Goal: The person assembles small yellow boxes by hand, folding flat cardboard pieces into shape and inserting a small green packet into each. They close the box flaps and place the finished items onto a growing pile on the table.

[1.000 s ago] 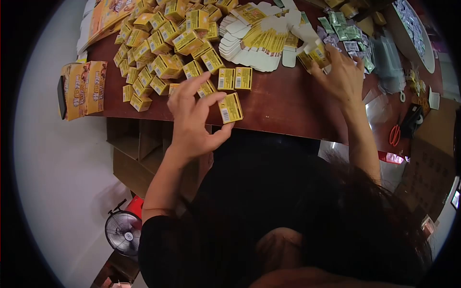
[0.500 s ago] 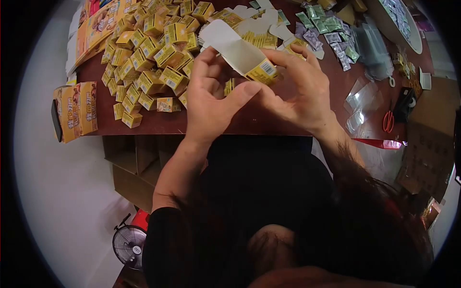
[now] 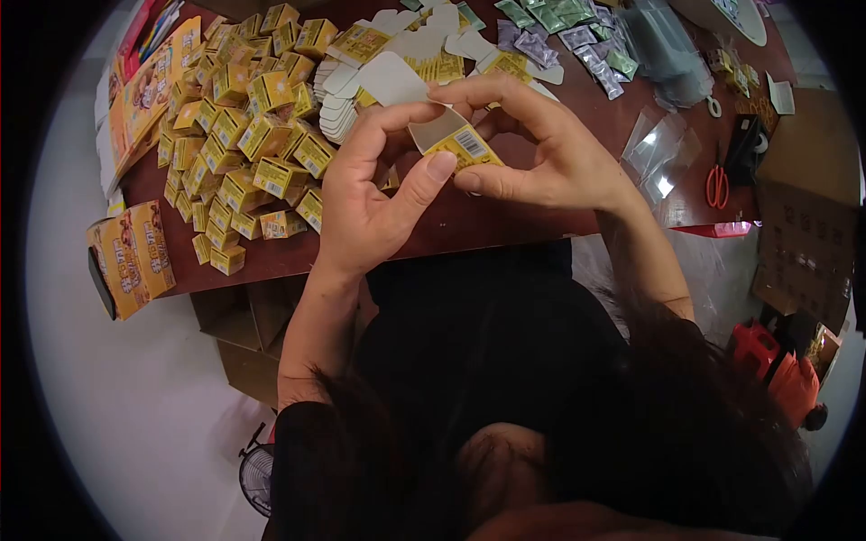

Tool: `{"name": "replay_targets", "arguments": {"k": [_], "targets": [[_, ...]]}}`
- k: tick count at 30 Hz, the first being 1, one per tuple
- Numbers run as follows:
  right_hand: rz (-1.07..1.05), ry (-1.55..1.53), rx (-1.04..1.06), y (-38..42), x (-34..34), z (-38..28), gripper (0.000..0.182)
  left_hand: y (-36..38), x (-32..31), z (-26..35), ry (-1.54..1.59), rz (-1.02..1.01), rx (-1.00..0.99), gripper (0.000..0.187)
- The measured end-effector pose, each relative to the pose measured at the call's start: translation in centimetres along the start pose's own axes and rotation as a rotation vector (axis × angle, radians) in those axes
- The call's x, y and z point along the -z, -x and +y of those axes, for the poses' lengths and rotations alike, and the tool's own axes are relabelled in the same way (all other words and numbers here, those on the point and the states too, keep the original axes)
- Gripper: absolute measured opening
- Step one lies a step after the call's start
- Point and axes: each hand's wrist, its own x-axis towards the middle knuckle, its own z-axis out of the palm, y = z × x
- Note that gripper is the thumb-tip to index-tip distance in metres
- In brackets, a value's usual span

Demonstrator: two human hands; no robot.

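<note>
Between my hands is a small yellow carton (image 3: 465,147) with a barcode on its near face and white card inside. My left hand (image 3: 374,185) grips its left side, thumb on the near face and fingers curled over the top. On the right side, my right hand (image 3: 550,149) has its thumb at the lower corner and its fingers bent over the upper edge. A white flap (image 3: 393,77) shows just beyond my left fingers. Past the hands lie flat, unfolded yellow-and-white cartons (image 3: 433,41). A heap of folded yellow cartons (image 3: 230,135) stands left of my left hand.
Green and purple sachets (image 3: 577,32) lie at the back right, beside a stack of clear plastic sleeves (image 3: 663,54). Red-handled scissors (image 3: 717,187) rest near the right edge. An orange printed box (image 3: 133,257) hangs at the left table corner. A brown cardboard box (image 3: 807,207) stands at right.
My fingers have closed in over the carton, and its upright white panel is now bent and shows less. The head view has shifted and turned slightly.
</note>
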Motion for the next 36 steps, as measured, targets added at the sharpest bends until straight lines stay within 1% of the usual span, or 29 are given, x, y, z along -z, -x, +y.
{"name": "replay_targets", "arguments": {"k": [1, 2, 3, 4, 5, 6, 7, 8, 9, 10, 11, 13, 14, 16, 18, 19, 21, 23, 25, 26, 28, 30, 31, 32, 33, 34, 36], "targets": [[0.003, -0.002, -0.001, 0.0, -0.1, 0.0, 0.063, -0.1, 0.0, 0.0, -0.052, 0.0, -0.049, 0.04], [0.046, -0.089, -0.022, 0.1, -0.4, 0.0, 0.064, -0.3, -0.5, 0.3, -0.054, -0.003, -0.047, 0.04], [0.089, -0.176, -0.042, 0.1, -0.6, 0.0, 0.066, -0.5, -1.4, 0.9, 0.134, 0.091, -0.052, 0.041], [0.092, -0.178, -0.043, 0.0, -0.7, -0.1, 0.066, -0.7, -2.1, 1.2, 0.321, 0.184, -0.056, 0.042], [0.137, -0.249, -0.092, 0.0, -0.8, -0.3, 0.067, -1.0, -2.4, 0.8, 0.319, 0.18, -0.055, 0.042], [0.181, -0.321, -0.141, -0.1, -0.8, -0.3, 0.069, -1.4, -2.6, 0.2, 0.317, 0.264, -0.081, 0.044], [0.185, -0.321, -0.14, -0.1, -0.9, -0.3, 0.069, -1.7, -2.7, -0.2, 0.313, 0.347, -0.107, 0.046], [0.183, -0.279, -0.109, -0.1, -1.0, -0.1, 0.069, -1.7, -2.6, -0.4, 0.312, 0.343, -0.109, 0.046], [0.183, -0.236, -0.079, -0.1, -1.0, 0.1, 0.07, -1.7, -2.3, -0.4, 0.282, 0.286, -0.051, 0.047], [0.187, -0.236, -0.078, -0.1, -1.0, 0.3, 0.07, -1.7, -2.0, -0.5, 0.253, 0.229, 0.008, 0.048], [0.182, -0.258, -0.098, 0.1, -0.9, 0.5, 0.071, -1.6, -1.5, -0.4, 0.252, 0.226, 0.009, 0.048], [0.178, -0.28, -0.123, 0.4, -0.6, 1.0, 0.073, -1.6, -0.7, -0.2, 0.21, 0.095, 0.076, 0.048], [0.179, -0.247, -0.125, 0.5, -0.4, 1.3, 0.074, -1.7, -0.6, -0.1, 0.211, 0.093, 0.078, 0.048], [0.181, -0.213, -0.126, 0.6, -0.2, 1.3, 0.075, -1.9, -0.6, 0.2, 0.22, -0.013, 0.054, 0.048], [0.294, -0.379, -0.144, 0.6, -0.3, 0.7, 0.067, -1.8, -0.7, 0.0, 0.214, 0.021, 0.058, 0.048], [0.293, -0.38, -0.143, 0.5, -0.2, 0.6, 0.067, -1.8, -0.7, 0.0, 0.207, 0.054, 0.064, 0.047], [0.264, -0.383, -0.144, 0.5, -0.2, 0.5, 0.061, -1.9, -0.8, 0.2, 0.233, 0.068, 0.058, 0.048], [0.232, -0.364, -0.142, 0.5, 0.0, 0.7, 0.059, -1.8, -0.7, 0.1, 0.262, 0.081, 0.05, 0.049], [0.196, -0.347, -0.14, 0.5, 0.2, 0.6, 0.056, -1.5, 0.0, -0.4, 0.168, -0.021, 0.0, 0.045], [0.167, -0.357, -0.141, 0.4, 0.2, 0.5, 0.055, -1.5, 0.3, -0.6, 0.167, -0.02, 0.001, 0.045], [0.136, -0.366, -0.143, 0.5, 0.2, 0.4, 0.054, -1.4, 0.9, -0.9, -0.005, -0.109, -0.037, 0.039], [0.052, -0.402, -0.103, 0.7, 0.2, 0.4, 0.047, -1.1, 1.4, -1.0, -0.044, -0.118, -0.041, 0.037], [0.051, -0.402, -0.104, 0.7, 0.3, 0.4, 0.047, -0.9, 1.5, -0.9, -0.084, -0.128, -0.046, 0.034], [0.055, -0.339, -0.066, 0.7, 0.3, 0.2, 0.044, -0.7, 1.3, -0.9, -0.083, -0.127, -0.046, 0.034], [0.059, -0.277, -0.027, 0.7, 0.3, 0.2, 0.042, -0.6, 0.8, -0.7, 0.035, -0.085, -0.021, 0.034], [0.058, -0.276, -0.027, 0.7, 0.2, 0.1, 0.042, -0.4, 0.4, -0.6, 0.153, -0.043, 0.003, 0.034], [0.108, -0.264, -0.017, 0.7, 0.0, 0.0, 0.038, -0.2, 0.2, 0.0, 0.187, -0.033, 0.035, 0.037]]}}
